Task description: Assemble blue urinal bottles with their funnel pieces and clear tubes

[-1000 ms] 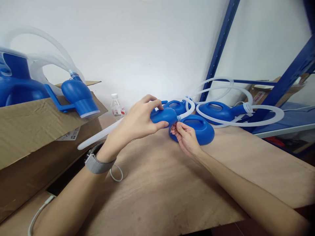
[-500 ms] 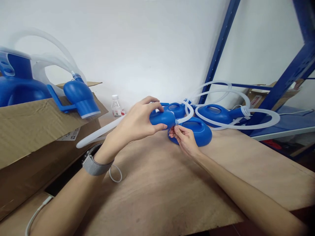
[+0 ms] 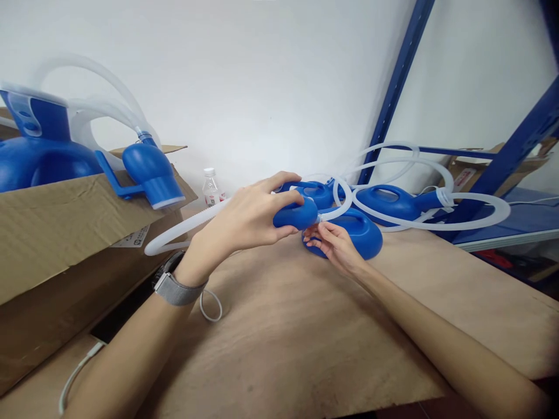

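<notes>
My left hand (image 3: pixel 251 218) is wrapped over a blue plastic urinal cup (image 3: pixel 301 214), held above the table with its narrow neck to the right. A translucent white hose (image 3: pixel 339 208) runs from that neck and loops back. The fingers of my right hand (image 3: pixel 334 244) are pinched together just under the joint where hose meets neck; any small part between them is too small to make out. Right behind this hand sits a blue urinal bottle (image 3: pixel 369 235) with a moulded handle. Another length of hose (image 3: pixel 168 238) passes behind my left wrist.
A cardboard box (image 3: pixel 52 233) on the left carries blue bottles and a hosed urinal cup (image 3: pixel 152 171). Behind stands a clear plastic bottle (image 3: pixel 211 189). More blue bottles (image 3: pixel 384 203) with coiled hoses lie near the blue metal rack (image 3: pixel 399 75). A white cable (image 3: pixel 78 372) lies front left.
The whole view has shifted slightly, so things appear a little farther right. The cup has turned slightly in my left hand. My right fingers stay by the hose joint, slightly more loosely curled.
</notes>
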### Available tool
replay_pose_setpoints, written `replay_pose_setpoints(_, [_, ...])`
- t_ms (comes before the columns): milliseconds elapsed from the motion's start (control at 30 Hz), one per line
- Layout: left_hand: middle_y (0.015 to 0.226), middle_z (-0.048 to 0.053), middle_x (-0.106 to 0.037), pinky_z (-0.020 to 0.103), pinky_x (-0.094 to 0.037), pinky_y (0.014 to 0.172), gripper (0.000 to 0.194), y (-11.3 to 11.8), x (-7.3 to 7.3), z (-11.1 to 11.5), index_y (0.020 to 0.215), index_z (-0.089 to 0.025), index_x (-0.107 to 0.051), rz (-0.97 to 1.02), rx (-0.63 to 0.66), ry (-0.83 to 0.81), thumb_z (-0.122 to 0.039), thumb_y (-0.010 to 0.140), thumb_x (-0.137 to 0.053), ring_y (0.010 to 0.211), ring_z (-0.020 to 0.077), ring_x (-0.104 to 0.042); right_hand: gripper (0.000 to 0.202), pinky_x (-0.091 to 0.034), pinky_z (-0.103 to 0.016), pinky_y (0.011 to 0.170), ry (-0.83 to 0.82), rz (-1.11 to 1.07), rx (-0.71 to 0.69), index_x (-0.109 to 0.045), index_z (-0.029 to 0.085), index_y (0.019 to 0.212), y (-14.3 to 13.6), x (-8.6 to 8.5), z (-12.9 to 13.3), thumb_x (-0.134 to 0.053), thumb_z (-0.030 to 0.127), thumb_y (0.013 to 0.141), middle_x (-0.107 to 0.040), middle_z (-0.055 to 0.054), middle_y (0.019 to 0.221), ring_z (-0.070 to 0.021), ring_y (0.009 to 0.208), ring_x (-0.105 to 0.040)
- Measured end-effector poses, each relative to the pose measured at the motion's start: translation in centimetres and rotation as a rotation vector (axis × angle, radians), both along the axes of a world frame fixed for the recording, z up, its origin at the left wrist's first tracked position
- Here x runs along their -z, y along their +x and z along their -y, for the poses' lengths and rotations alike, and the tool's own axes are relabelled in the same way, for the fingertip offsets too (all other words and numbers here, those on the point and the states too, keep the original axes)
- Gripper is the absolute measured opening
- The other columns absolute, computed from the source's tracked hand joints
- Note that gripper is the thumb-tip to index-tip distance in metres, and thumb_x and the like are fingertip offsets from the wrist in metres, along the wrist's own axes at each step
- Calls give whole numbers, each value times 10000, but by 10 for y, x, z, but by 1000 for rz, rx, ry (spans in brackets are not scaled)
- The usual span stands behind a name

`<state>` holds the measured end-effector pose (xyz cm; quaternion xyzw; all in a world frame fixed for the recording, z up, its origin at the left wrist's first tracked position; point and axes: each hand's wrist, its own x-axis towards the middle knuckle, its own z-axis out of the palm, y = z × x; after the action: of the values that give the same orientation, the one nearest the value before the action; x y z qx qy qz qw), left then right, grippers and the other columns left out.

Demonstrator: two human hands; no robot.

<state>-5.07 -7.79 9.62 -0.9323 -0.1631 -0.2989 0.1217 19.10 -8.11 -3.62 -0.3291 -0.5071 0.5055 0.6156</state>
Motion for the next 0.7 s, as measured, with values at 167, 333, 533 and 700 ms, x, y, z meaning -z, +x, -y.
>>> replay_pose_setpoints(167, [1496,142,-559,453,-594,955,308,0,0,-1,1181,-220,-688,25,15,-21,-270,881,-727,1248,326,-659,404,-573,-306,743,-1,-4,-6,-785,207,825,-2,0,1,-878,593,748,-715,-53,849,-162,758,-651])
replay_pose_setpoints(333, [1499,142,-558,457,-596,933,311,1,2,-1,1195,-222,-685,1,3,-14,-271,890,-718,1192,313,-681,426,-577,-307,741,-9,50,17,-779,191,779,0,2,-1,-894,597,723,-712,-59,813,-162,745,-654])
replay_pose_setpoints(533, [1515,151,-540,462,-595,939,329,2,4,0,1226,-213,-675,-25,-5,-18,-269,904,-706,1223,323,-661,418,-559,-300,715,7,122,43,-809,185,802,7,9,-6,-880,593,744,-736,-67,819,-159,729,-656])
replay_pose_setpoints(700, [1543,149,-518,454,-589,955,317,2,5,-1,1247,-232,-658,-60,10,-5,-249,932,-679,1288,323,-622,422,-536,-300,673,6,181,33,-807,180,787,13,9,-8,-860,598,770,-721,-59,768,-144,668,-619])
